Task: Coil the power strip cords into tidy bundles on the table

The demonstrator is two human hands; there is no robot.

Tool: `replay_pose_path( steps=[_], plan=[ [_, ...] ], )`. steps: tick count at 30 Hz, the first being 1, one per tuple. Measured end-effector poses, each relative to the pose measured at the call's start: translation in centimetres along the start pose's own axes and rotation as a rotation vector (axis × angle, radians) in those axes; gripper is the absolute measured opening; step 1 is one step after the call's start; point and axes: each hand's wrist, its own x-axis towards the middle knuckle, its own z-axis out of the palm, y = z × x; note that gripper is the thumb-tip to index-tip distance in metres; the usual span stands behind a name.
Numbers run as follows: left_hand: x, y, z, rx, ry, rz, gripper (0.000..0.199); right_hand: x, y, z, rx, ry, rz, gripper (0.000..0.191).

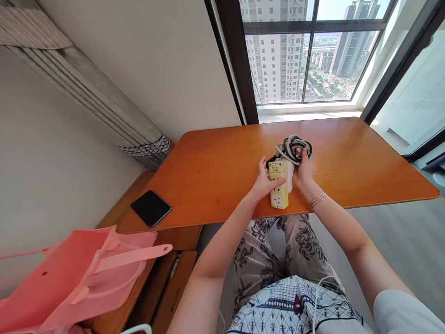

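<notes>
My left hand grips a pale yellow power strip, its thumb lying across the socket face. The strip is held upright near the front edge of the wooden table. Coiled black and white cables bunch at its upper end, and my right hand is closed on them from the right. A white piece shows behind the strip; I cannot make out whether it is a second strip or a plug.
A black tablet lies at the table's left end. Beside it, a pink bag rests on a wooden cabinet with a drawer. A window is beyond the far edge, and a gathered curtain hangs at left.
</notes>
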Motion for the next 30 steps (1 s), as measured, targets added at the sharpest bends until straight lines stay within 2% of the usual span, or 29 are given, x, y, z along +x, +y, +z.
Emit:
replay_pose_path(
  steps=[2, 3, 4, 6, 7, 9, 13, 17, 20, 24, 30],
  plan=[
    [0.0, 1.7, -0.4, 0.251, 0.154, 0.244, 0.098, -0.3, -0.4, 0.4, 0.058, 0.062, -0.018, 0.059],
    [0.1, 2.9, -0.4, 0.344, 0.192, 0.369, 0.081, -0.4, -0.5, 0.7, 0.084, 0.097, -0.026, 0.057],
    [0.3, 4.0, -0.3, 0.416, 0.184, 0.48, 0.06, -0.6, -0.6, 1.0, 0.087, 0.1, -0.027, 0.055],
    [1.0, 6.1, 0.4, 0.548, 0.05, 0.61, 0.03, -1.0, -0.7, 1.6, 0.085, 0.084, -0.036, 0.051],
    [1.5, 6.9, 0.8, 0.616, -0.011, 0.617, 0.025, -1.2, -0.7, 1.9, 0.084, 0.071, -0.043, 0.048],
    [2.7, 7.7, 1.6, 0.754, -0.042, 0.567, 0.023, -1.8, -0.7, 2.2, 0.073, 0.04, -0.051, 0.041],
    [4.4, 7.2, 2.3, 0.926, -0.049, 0.447, 0.015, -2.5, -0.4, 1.7, -0.029, -0.03, -0.028, 0.035],
    [5.0, 6.2, 1.8, 0.904, -0.076, 0.459, 0.015, -2.4, -0.2, 0.7, -0.16, -0.05, -0.068, 0.046],
    [5.3, 5.9, 1.6, 0.851, -0.074, 0.464, 0.016, -2.1, -0.4, 0.4, -0.205, -0.102, -0.099, 0.048],
    [5.4, 5.9, 1.7, 0.823, -0.052, 0.418, 0.017, -2.0, -1.3, 0.4, -0.286, -0.186, -0.148, 0.05],
    [5.1, 6.0, 1.6, 0.774, -0.07, 0.414, 0.015, -2.3, -2.9, -0.1, -0.39, -0.227, -0.168, 0.052]
  ],
)
